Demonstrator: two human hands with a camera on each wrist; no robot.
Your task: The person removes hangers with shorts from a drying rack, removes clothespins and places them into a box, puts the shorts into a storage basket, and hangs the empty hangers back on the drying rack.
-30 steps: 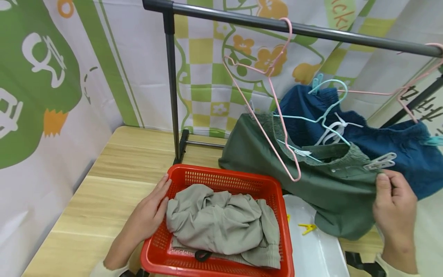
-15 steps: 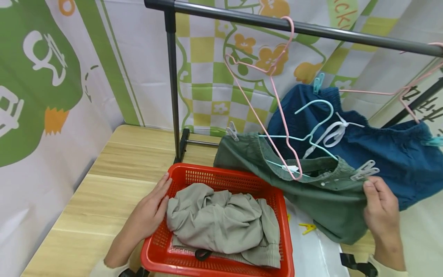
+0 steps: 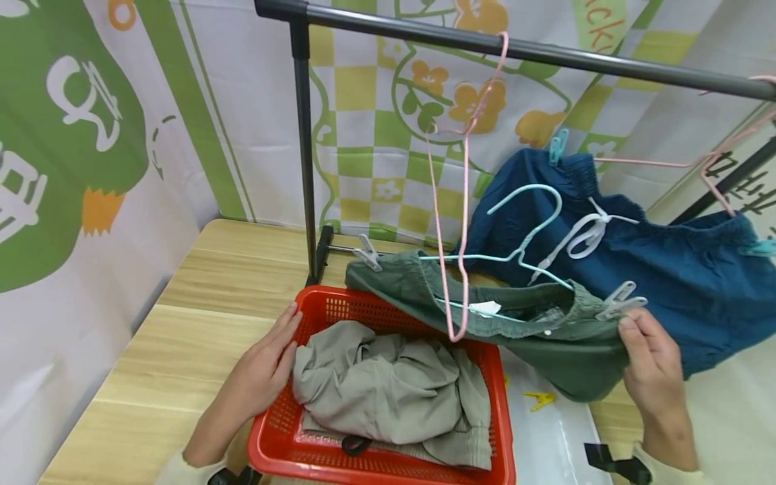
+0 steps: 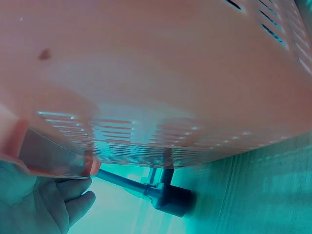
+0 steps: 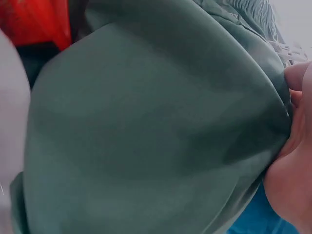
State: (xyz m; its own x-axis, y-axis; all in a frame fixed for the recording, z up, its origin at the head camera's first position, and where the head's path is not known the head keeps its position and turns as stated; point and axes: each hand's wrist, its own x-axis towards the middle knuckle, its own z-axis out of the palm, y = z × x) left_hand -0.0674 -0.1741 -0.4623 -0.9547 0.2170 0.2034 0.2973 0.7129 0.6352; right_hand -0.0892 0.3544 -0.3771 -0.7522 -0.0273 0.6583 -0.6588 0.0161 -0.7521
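Bare wooden table (image 3: pixel 200 296) lies open at 9 o'clock of the red basket (image 3: pixel 388 465). At 12 o'clock the rack's upright post (image 3: pixel 305 155) and the dangling pink hanger (image 3: pixel 463 202) bar passage. At 3 o'clock the green shorts (image 3: pixel 545 343) overhang, probably covering the basket's corner.

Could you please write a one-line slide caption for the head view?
Right hand grips green shorts clipped to a blue hanger; left hand rests on the red basket.

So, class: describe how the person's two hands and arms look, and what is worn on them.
Both hands are bare, with no gloves, rings or watch to be seen. The left hand and the right hand each end in a cream-coloured long sleeve cuff at the wrist. The fingernails are short and unpainted.
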